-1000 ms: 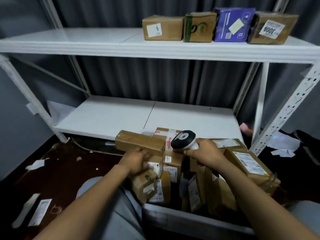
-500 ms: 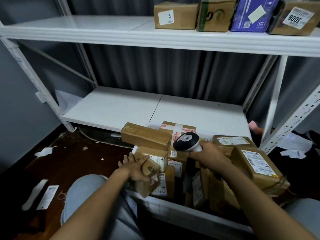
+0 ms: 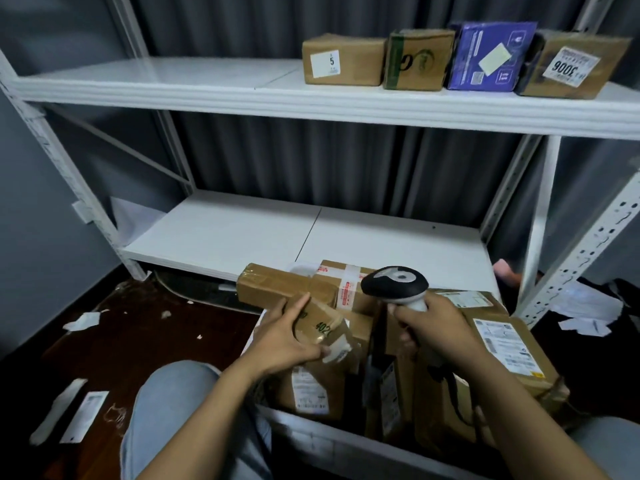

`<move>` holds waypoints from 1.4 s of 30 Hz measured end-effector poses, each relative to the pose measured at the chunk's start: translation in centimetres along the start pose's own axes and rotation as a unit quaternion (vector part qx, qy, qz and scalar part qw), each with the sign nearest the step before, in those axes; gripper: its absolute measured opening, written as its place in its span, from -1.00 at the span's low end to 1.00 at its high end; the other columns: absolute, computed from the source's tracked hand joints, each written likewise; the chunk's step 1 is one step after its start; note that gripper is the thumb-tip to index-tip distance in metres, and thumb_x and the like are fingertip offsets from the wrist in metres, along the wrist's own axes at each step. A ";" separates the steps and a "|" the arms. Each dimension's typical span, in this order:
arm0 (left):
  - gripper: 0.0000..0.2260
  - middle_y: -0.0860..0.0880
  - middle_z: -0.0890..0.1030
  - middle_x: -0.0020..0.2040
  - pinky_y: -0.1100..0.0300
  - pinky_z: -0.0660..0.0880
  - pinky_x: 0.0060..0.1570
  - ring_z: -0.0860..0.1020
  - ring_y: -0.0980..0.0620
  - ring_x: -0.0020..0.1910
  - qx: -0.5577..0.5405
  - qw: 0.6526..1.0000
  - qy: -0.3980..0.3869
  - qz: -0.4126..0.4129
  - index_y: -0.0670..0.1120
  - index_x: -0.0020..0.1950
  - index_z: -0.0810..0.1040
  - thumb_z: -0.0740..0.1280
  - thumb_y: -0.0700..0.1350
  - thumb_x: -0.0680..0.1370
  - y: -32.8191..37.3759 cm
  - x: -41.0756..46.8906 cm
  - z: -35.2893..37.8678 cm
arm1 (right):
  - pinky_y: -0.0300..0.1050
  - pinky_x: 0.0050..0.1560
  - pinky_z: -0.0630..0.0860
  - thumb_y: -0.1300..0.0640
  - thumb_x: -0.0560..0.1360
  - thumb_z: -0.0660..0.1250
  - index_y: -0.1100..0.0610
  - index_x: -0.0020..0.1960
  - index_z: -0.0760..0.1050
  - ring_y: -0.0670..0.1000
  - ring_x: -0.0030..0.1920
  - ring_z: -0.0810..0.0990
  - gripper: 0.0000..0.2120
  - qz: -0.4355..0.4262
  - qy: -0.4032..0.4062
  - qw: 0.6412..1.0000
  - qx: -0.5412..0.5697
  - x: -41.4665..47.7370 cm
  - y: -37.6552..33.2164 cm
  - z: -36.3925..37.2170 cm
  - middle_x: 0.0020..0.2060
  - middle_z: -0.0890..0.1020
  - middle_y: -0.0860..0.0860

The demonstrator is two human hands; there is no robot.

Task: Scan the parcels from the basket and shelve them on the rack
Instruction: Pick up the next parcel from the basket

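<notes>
Fingers (image 3: 296, 306) of left hand (image 3: 280, 341) grip small parcel (image 3: 323, 327) above basket (image 3: 311, 434); right hand (image 3: 436, 327) clenches scanner (image 3: 394, 284); lower shelf edge (image 3: 180, 264) close behind.

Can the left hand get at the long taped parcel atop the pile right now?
Probably not yet: the left hand grips the small parcel marked 402. The long taped parcel lies uncovered just beyond its fingers, so the way itself is free.

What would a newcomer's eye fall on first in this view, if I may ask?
The black-and-white scanner, gripped in the right hand, stands out at centre above the parcel-crammed basket. Beside it, the left hand grips a small taped parcel. Along the upper shelf's right end sit four parcels.
</notes>
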State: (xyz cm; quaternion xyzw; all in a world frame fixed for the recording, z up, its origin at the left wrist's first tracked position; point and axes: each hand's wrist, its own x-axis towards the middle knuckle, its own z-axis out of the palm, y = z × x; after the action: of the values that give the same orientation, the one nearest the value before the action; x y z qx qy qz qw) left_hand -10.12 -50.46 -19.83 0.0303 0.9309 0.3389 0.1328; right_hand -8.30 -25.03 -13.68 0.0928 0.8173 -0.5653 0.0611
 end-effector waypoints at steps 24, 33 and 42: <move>-0.39 -0.18 0.64 0.08 0.09 0.58 -0.03 0.64 -0.11 0.03 -0.490 0.872 0.006 0.017 0.17 0.42 0.31 0.39 -0.30 0.50 9.2 -1.8 1.6 | -0.42 -0.29 0.51 0.27 0.47 0.43 0.05 -0.06 0.59 -0.25 -0.25 0.66 -0.86 -0.102 0.078 0.974 0.187 -2.4 -1.1 -3.8 -0.20 0.70 -0.13; -0.13 -0.08 0.62 0.19 -0.09 0.64 -0.17 0.66 -0.11 0.06 -0.559 0.827 -0.056 0.000 0.37 0.50 -0.04 0.39 -0.20 0.44 9.6 -1.8 1.8 | -0.42 -0.16 0.49 0.15 0.46 0.45 -0.04 -0.01 0.61 -0.28 -0.12 0.64 -0.85 -0.103 0.050 0.986 0.122 -2.7 -1.4 -5.2 -0.11 0.70 -0.20; -0.28 0.04 0.67 -0.14 -0.15 0.59 0.01 0.66 -0.14 -0.05 -0.467 0.878 0.105 -0.027 0.24 0.43 0.12 0.45 -0.20 0.48 7.5 0.6 1.0 | -0.09 -0.36 0.51 0.18 0.47 0.44 0.11 -0.07 0.53 0.01 -0.46 0.56 -0.90 -0.067 -0.019 0.997 -0.045 -2.8 -1.5 -7.5 -0.49 0.60 -0.08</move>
State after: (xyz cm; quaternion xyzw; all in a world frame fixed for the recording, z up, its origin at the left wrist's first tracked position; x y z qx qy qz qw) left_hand -10.72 -43.94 -15.89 -0.0958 0.6736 0.7316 0.0421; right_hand -5.84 -18.74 -9.03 0.0243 0.8448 -0.5328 0.0431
